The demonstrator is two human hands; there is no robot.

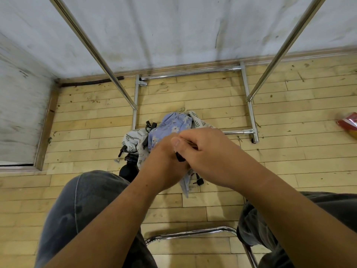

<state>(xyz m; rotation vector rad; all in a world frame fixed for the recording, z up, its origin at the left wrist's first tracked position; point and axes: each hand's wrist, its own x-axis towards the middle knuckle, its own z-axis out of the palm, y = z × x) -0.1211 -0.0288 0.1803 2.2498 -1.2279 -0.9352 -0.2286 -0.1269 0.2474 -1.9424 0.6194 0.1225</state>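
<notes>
Centre frame: left hand [164,163] gripping blue floral garment [171,125], right hand [204,151] pinching black clip [180,158] against it. Might slip onto leaf-print pile [133,138] if bunched cloth defeats the clip.

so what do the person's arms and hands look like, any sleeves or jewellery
The left hand and right hand wear no gloves, rings or watch that shows. The arms behind them are bare, with no sleeves in view. The one thumbnail showing is short and unpainted. Grey trousers cover the legs.
</notes>
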